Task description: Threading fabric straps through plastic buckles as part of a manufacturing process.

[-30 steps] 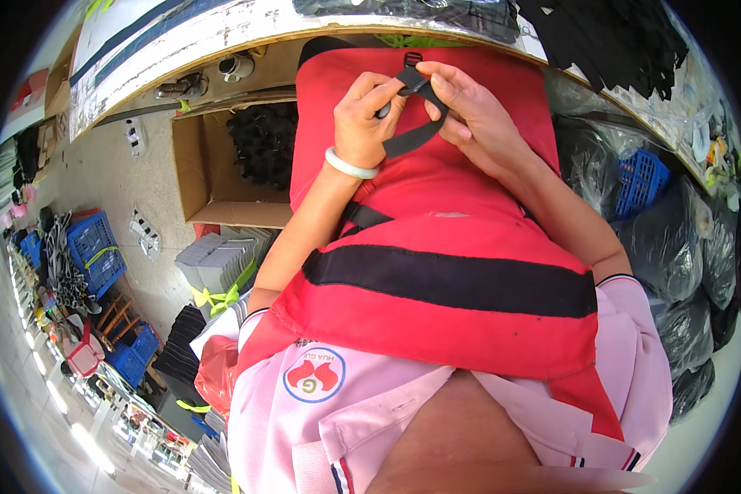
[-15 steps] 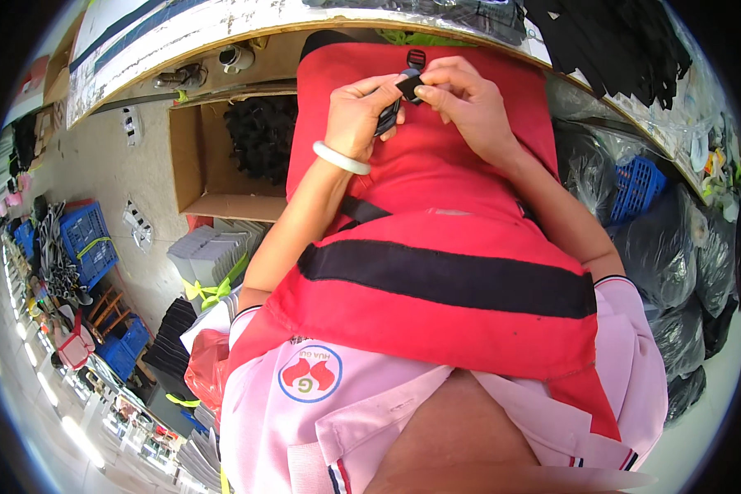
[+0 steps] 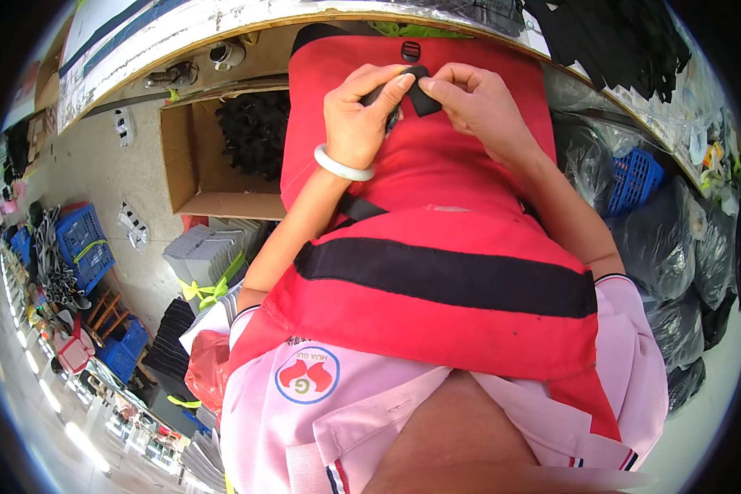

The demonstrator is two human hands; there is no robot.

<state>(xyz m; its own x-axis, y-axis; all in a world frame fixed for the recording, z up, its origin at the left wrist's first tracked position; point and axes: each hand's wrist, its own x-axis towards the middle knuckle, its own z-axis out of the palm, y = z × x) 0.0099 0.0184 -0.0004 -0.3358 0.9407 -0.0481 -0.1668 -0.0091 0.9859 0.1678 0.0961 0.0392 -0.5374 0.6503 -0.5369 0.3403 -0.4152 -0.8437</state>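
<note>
Above the red apron (image 3: pixel 436 165) on my lap, both hands are closed on a short piece of black webbing strap (image 3: pixel 424 100). My left hand (image 3: pixel 356 123), with a pale bangle at the wrist, grips it between thumb and fingers. My right hand (image 3: pixel 484 105) pinches its other side between thumb and forefinger. Just beyond the fingertips sits a small black plastic buckle (image 3: pixel 411 52) with slots. Whether it is joined to the strap I cannot tell. More black material shows under my left fingers, partly hidden.
A worktable edge (image 3: pixel 305 22) curves across the far side, with black strips (image 3: pixel 613 45) at right. An open cardboard box (image 3: pixel 181 156) of black pieces stands left. Grey stacked pieces (image 3: pixel 202 255) lie nearer. Black plastic bags (image 3: pixel 659 247) and a blue basket (image 3: pixel 634 181) are at right.
The strap has turned so that more of its flat face shows between my hands. The buckle now sits slightly farther up and left. My right hand has shifted a little to the right.
</note>
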